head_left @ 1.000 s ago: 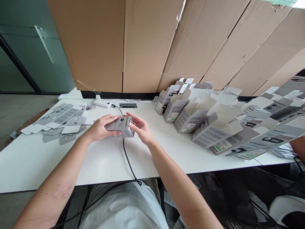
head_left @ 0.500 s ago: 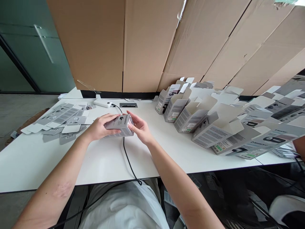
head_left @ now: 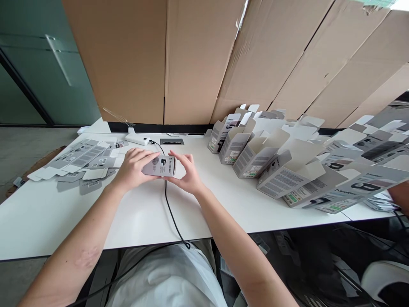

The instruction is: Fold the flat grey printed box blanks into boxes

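Rolled over since a moment ago, the small carton [head_left: 162, 166] now shows its long printed side to the camera, where before its end face pointed right, and both hands have lifted it a touch off the white table [head_left: 64, 213]. Left hand [head_left: 134, 168] cups the left end, fingers curled over the top; right hand [head_left: 188, 172] pinches the right end, thumb underneath. So both are clamped on the one box, held between them just above the black cable [head_left: 171, 213] that runs across the tabletop.

It looks like thin, glossy paperboard, grey with dark print, a squared little prism. My read: very light, a bit slick, and easy to dent if squeezed mid-panel, so the ends and folded edges are the firm places to grip.

Off to the left lie flat blanks [head_left: 83, 160] of the same card, fanned loosely. On the right, a row of open cartons [head_left: 255, 155] leans with flaps up. Behind stand big brown corrugated sheets [head_left: 198, 59], matte and creased.
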A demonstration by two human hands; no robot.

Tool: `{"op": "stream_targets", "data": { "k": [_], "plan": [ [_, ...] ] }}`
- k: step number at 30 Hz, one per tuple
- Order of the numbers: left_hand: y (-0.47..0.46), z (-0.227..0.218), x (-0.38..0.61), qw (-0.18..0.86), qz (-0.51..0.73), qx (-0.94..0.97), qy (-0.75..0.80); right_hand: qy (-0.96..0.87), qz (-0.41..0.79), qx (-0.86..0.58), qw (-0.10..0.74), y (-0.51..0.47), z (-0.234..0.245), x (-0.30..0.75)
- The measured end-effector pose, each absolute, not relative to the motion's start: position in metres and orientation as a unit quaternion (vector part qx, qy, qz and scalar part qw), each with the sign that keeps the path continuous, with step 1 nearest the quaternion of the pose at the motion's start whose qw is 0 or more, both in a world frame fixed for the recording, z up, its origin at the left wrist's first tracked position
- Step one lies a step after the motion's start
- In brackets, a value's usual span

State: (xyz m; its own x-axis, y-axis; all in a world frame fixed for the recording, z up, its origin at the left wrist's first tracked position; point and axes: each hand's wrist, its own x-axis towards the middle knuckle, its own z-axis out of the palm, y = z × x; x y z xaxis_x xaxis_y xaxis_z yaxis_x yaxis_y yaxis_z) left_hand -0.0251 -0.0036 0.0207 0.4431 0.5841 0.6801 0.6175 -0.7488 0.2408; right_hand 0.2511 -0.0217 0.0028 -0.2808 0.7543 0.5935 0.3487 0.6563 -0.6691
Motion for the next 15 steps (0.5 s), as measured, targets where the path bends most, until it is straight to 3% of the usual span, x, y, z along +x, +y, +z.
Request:
{"op": "stream_targets", "data": {
  "k": [4,11,15],
  "plan": [
    [-0.009,0.018,-0.016,0.057,-0.362,-0.845,-0.388,-0.776,0.233,-0.364,0.459,-0.023,0.004,0.253],
    [-0.014,0.024,-0.014,0.095,-0.437,-0.773,-0.45,-0.629,0.281,-0.506,0.519,-0.009,-0.006,0.262],
    [-0.013,0.024,-0.013,0.086,-0.449,-0.764,-0.455,-0.569,0.31,-0.616,0.447,0.003,-0.017,0.277]
  ]
}}
